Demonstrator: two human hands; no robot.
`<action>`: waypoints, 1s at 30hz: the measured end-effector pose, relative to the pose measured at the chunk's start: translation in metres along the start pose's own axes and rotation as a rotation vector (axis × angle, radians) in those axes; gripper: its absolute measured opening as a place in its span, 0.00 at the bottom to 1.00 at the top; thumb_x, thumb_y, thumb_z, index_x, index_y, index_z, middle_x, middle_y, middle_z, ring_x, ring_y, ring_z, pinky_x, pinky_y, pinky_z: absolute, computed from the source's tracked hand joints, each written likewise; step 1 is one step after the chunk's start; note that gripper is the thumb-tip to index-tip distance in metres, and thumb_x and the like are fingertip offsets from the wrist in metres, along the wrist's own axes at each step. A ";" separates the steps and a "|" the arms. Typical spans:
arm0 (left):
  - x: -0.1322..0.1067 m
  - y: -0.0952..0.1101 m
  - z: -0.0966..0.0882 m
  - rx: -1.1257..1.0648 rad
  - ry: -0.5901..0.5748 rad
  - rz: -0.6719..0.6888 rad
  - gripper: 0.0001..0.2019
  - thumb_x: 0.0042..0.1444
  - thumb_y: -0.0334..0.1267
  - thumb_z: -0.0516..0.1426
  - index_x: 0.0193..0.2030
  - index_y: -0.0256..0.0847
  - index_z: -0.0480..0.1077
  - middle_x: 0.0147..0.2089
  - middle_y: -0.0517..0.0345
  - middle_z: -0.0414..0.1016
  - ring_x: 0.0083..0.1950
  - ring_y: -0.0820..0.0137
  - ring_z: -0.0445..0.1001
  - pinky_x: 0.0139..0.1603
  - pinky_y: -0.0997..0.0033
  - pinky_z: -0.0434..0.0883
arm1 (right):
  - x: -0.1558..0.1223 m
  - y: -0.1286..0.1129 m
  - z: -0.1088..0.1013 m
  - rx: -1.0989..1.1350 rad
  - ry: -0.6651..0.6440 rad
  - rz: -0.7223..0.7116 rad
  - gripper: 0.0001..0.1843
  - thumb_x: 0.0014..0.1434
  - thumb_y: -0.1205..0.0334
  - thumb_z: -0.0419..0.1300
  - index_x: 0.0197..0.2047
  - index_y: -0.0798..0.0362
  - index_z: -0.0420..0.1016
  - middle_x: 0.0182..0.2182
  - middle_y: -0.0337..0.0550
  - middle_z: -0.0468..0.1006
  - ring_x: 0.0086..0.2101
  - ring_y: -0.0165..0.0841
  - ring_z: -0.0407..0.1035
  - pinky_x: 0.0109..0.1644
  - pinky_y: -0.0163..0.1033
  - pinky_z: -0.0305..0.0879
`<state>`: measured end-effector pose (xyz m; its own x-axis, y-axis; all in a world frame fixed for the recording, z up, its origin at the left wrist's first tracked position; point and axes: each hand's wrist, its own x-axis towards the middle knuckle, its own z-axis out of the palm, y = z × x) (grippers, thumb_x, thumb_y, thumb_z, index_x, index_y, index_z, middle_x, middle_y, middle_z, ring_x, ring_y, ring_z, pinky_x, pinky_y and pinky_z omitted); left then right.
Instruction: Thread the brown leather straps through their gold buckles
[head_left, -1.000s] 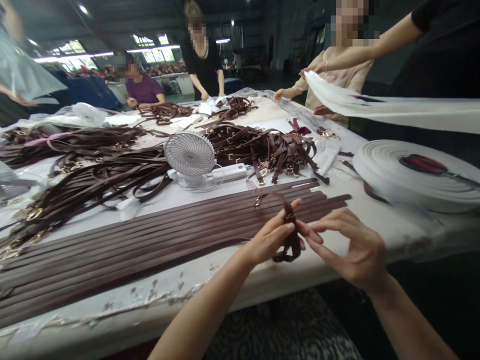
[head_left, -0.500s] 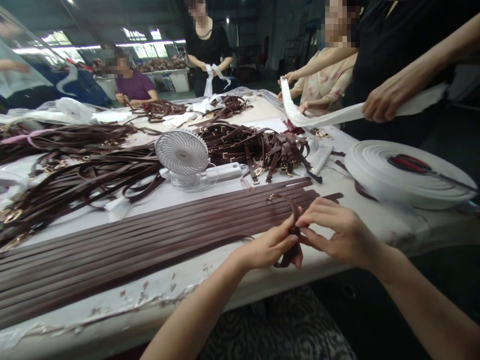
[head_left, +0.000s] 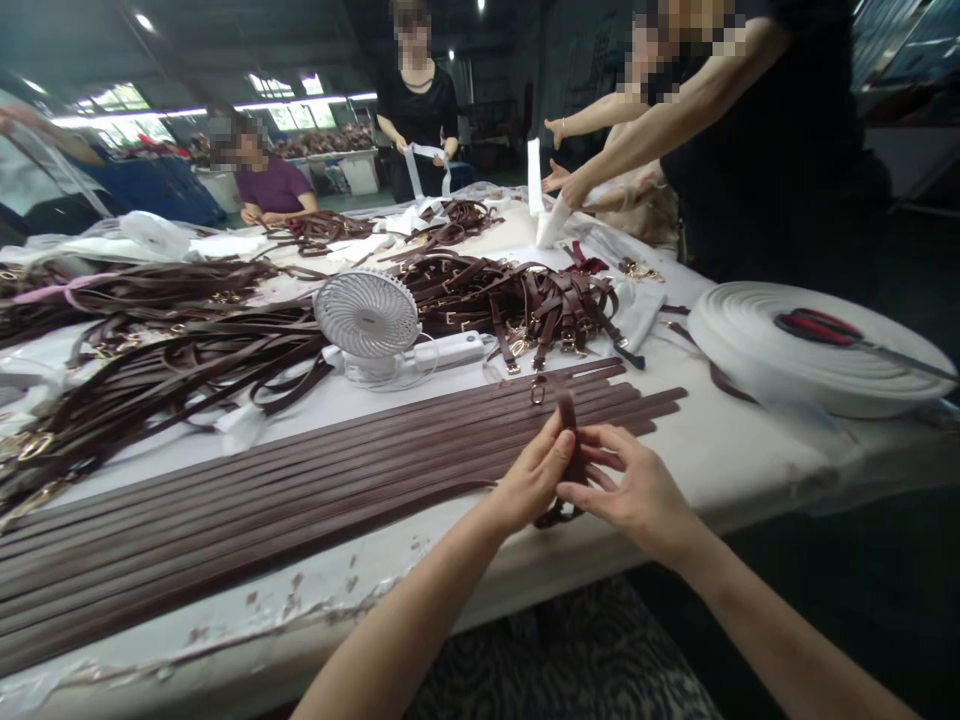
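Observation:
A short brown leather strap (head_left: pixel 567 410) with a gold buckle (head_left: pixel 538 390) at one end stands bent up over the table's front edge. My left hand (head_left: pixel 531 478) is closed around its middle, thumb on top. From the other side, the fingers of my right hand (head_left: pixel 634 492) pinch the same strap; their tips are partly hidden behind it. A darker loop of strap hangs below my left fingers. Long brown leather straps (head_left: pixel 300 500) lie side by side under and left of my hands.
A white fan (head_left: pixel 366 315) stands beyond the long straps. Behind it is a heap of buckled straps (head_left: pixel 555 300). Red-handled scissors (head_left: pixel 817 328) lie on a white roll (head_left: pixel 750 370) at right. Co-workers stand and sit around the table, some handling white strips.
Both my hands have shifted slightly left and turned the strap more upright, with my right fingers lower on it. The co-worker at right has swung the white strip away across the table.

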<state>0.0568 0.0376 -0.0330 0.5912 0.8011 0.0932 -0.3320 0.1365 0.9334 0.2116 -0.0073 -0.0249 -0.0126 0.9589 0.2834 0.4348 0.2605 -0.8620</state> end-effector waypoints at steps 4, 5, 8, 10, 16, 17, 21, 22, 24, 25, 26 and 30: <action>0.000 0.006 0.004 0.026 0.111 0.116 0.28 0.68 0.54 0.52 0.66 0.36 0.61 0.51 0.42 0.79 0.52 0.60 0.78 0.56 0.61 0.73 | -0.007 0.002 0.012 -0.240 0.338 -0.083 0.25 0.53 0.54 0.69 0.53 0.50 0.70 0.48 0.50 0.74 0.45 0.44 0.72 0.46 0.50 0.74; -0.001 0.007 0.005 0.039 0.117 0.133 0.26 0.67 0.54 0.53 0.63 0.37 0.64 0.52 0.43 0.78 0.54 0.61 0.76 0.58 0.61 0.72 | -0.009 0.003 0.014 -0.207 0.356 -0.057 0.24 0.54 0.56 0.68 0.52 0.51 0.69 0.47 0.50 0.74 0.42 0.42 0.72 0.43 0.48 0.73; -0.002 0.009 0.004 0.084 0.160 0.156 0.22 0.67 0.54 0.54 0.57 0.39 0.68 0.55 0.47 0.74 0.59 0.62 0.71 0.61 0.64 0.68 | -0.011 0.003 0.017 0.061 0.259 0.099 0.20 0.55 0.53 0.68 0.47 0.52 0.71 0.37 0.44 0.77 0.35 0.38 0.72 0.38 0.42 0.71; -0.002 0.008 0.002 0.115 0.183 0.155 0.19 0.67 0.53 0.54 0.54 0.41 0.70 0.54 0.50 0.72 0.57 0.65 0.70 0.59 0.68 0.67 | -0.011 0.000 0.018 0.258 0.126 0.182 0.16 0.59 0.48 0.66 0.38 0.53 0.73 0.29 0.40 0.74 0.30 0.34 0.69 0.34 0.39 0.68; 0.000 0.004 0.000 -0.129 0.010 0.123 0.14 0.66 0.50 0.55 0.49 0.41 0.67 0.42 0.57 0.64 0.37 0.73 0.64 0.39 0.73 0.65 | -0.007 -0.010 0.028 0.539 0.162 0.204 0.20 0.63 0.46 0.63 0.28 0.53 0.74 0.26 0.39 0.72 0.30 0.33 0.65 0.33 0.36 0.64; 0.000 0.004 0.001 -0.179 0.002 0.134 0.14 0.65 0.50 0.55 0.47 0.41 0.67 0.44 0.56 0.64 0.38 0.72 0.64 0.40 0.73 0.65 | -0.007 -0.010 0.032 0.546 0.174 0.196 0.19 0.63 0.47 0.63 0.29 0.53 0.74 0.26 0.40 0.73 0.30 0.33 0.65 0.34 0.36 0.65; 0.002 0.001 0.004 -0.291 -0.008 0.119 0.14 0.58 0.50 0.57 0.39 0.41 0.64 0.46 0.54 0.65 0.40 0.70 0.63 0.40 0.72 0.63 | -0.012 -0.010 0.047 0.526 0.281 0.118 0.14 0.65 0.51 0.62 0.34 0.52 0.78 0.28 0.40 0.74 0.32 0.35 0.68 0.36 0.37 0.67; 0.003 0.000 0.004 -0.300 -0.010 0.105 0.15 0.56 0.50 0.57 0.38 0.40 0.64 0.45 0.54 0.65 0.38 0.71 0.62 0.40 0.72 0.63 | -0.013 -0.011 0.050 0.503 0.323 0.087 0.14 0.66 0.52 0.61 0.34 0.52 0.77 0.28 0.40 0.74 0.32 0.35 0.68 0.36 0.37 0.67; 0.003 -0.002 0.004 -0.323 -0.007 0.076 0.14 0.54 0.50 0.57 0.36 0.40 0.63 0.45 0.54 0.65 0.38 0.71 0.61 0.42 0.71 0.63 | -0.014 -0.014 0.054 0.426 0.398 0.022 0.15 0.67 0.53 0.60 0.31 0.52 0.76 0.29 0.41 0.75 0.33 0.36 0.69 0.39 0.39 0.68; 0.003 -0.002 0.004 -0.342 -0.003 0.070 0.14 0.54 0.49 0.57 0.35 0.40 0.63 0.45 0.54 0.66 0.38 0.71 0.62 0.43 0.70 0.63 | -0.014 -0.016 0.054 0.379 0.414 -0.003 0.16 0.67 0.53 0.60 0.30 0.52 0.75 0.29 0.42 0.75 0.33 0.37 0.70 0.40 0.40 0.68; 0.003 -0.002 0.004 -0.365 0.002 0.070 0.13 0.54 0.49 0.56 0.35 0.40 0.63 0.46 0.53 0.66 0.40 0.70 0.63 0.45 0.69 0.64 | -0.013 -0.018 0.054 0.338 0.414 -0.020 0.17 0.67 0.53 0.60 0.28 0.52 0.74 0.29 0.43 0.75 0.33 0.37 0.70 0.41 0.41 0.68; 0.000 0.005 0.004 -0.437 -0.004 0.105 0.11 0.55 0.47 0.54 0.36 0.41 0.63 0.48 0.52 0.68 0.43 0.66 0.67 0.46 0.67 0.65 | -0.008 -0.020 0.051 0.329 0.318 -0.009 0.15 0.65 0.53 0.61 0.30 0.52 0.77 0.33 0.44 0.79 0.37 0.40 0.73 0.42 0.42 0.71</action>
<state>0.0579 0.0355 -0.0269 0.5405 0.8215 0.1814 -0.6691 0.2890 0.6847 0.1576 -0.0147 -0.0316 0.2842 0.8877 0.3621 0.1262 0.3398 -0.9320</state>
